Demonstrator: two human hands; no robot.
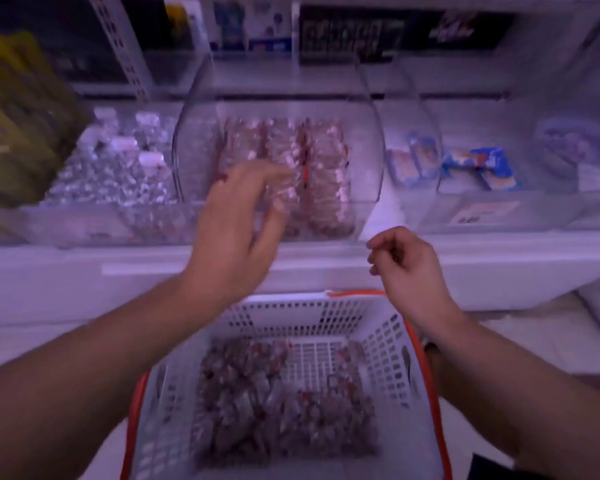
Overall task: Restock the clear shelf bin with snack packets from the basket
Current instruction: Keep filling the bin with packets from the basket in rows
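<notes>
The clear shelf bin (371, 157) stands on the shelf at centre, with rows of clear reddish snack packets (323, 174) upright inside it. My left hand (236, 230) reaches over the bin's front edge, its fingers spread and loosely bent above the packets; blur hides whether it touches one. Lower and to the right, my right hand (406, 268) hovers in front of the shelf edge with loosely curled fingers and holds nothing. Below both hands sits the white basket (291, 310) with an orange rim, and more snack packets (267, 403) lie heaped on its floor.
Small clear bottles (125, 157) fill the bin to the left, beside yellow-green bags (11, 116). Blue and white packs (478, 168) sit in the bin to the right. A white shelf front (84, 271) runs across below the bins. The whole view is motion-blurred.
</notes>
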